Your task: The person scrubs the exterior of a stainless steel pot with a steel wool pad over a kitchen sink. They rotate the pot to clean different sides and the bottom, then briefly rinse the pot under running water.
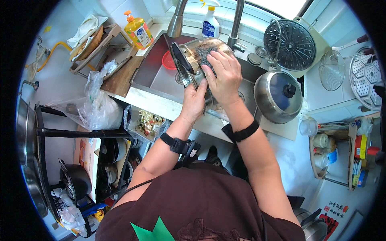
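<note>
A shiny stainless steel pot [224,43] with a black side handle [182,58] is tipped on its side above the sink. My left hand [194,98] grips its rim, thumb on the outer wall. Against that wall my right hand [224,73] presses a dark grey scrubber [207,53] that looks like steel wool; the fingers partly cover it. Below the pot is the double steel sink [155,79], with a red plastic bowl [169,61] in its left basin. Part of the right basin is hidden by the pot and my arm.
A faucet [175,25] hangs over the sink near a spray bottle [210,22]. Yellow dish soap [138,31] stands at the left. A lidded steel pot [276,99] sits at the right edge. Below the counter at left is a lined bin [144,134] of food scraps.
</note>
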Available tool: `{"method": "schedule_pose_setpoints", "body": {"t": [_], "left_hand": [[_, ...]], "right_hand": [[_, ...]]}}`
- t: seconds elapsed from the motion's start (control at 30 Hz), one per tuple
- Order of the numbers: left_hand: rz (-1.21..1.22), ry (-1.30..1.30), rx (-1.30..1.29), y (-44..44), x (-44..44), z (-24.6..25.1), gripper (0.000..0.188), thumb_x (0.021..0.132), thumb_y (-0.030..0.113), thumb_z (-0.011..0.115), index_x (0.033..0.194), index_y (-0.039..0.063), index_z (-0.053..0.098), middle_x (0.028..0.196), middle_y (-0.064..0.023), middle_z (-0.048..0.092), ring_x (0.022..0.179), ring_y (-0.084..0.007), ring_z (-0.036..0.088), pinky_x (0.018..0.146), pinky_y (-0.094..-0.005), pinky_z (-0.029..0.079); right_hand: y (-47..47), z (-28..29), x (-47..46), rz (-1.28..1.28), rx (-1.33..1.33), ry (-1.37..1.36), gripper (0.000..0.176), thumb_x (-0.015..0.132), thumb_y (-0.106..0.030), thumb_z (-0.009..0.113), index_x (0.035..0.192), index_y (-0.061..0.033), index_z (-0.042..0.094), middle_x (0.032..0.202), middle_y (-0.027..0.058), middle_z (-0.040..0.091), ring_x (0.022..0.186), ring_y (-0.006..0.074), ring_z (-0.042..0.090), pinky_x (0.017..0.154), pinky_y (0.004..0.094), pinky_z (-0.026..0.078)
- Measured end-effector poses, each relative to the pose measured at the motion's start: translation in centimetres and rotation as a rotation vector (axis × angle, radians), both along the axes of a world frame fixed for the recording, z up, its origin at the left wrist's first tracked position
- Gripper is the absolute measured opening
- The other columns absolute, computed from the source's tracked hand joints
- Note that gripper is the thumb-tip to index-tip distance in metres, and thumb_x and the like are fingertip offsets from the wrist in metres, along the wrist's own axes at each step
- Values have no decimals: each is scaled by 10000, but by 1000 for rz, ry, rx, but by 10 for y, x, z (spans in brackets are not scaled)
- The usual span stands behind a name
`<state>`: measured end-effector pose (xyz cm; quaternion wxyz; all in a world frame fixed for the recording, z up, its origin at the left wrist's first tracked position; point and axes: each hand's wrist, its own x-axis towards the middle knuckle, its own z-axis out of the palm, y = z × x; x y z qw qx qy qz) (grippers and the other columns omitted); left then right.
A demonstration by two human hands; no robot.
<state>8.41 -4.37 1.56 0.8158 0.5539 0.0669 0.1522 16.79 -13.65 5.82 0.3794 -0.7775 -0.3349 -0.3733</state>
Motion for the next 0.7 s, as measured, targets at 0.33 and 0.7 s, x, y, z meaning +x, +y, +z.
{"method": "schedule_pose_setpoints", "body": {"t": [0.33, 0.7], "left_hand": [[63, 45, 227, 0, -4, -1, 348, 1123, 311, 505, 904, 64, 616, 865, 68, 558, 818, -64, 457, 738, -265, 441], [64, 19, 381, -5, -6, 0, 353, 1119, 292, 511, 921, 17, 611, 774, 35, 552, 744, -97, 448, 669, -314, 440]], "right_hand": [[2, 14, 63, -176, -21, 138, 121, 856, -203, 740, 968, -206, 785, 1061, 12, 709, 1043, 266, 646, 848, 438, 510], [11, 26, 39, -30, -168, -3, 159, 828, -267, 796, 926, -149, 756, 1028, 20, 716, 984, 262, 653, 868, 413, 497]]}}
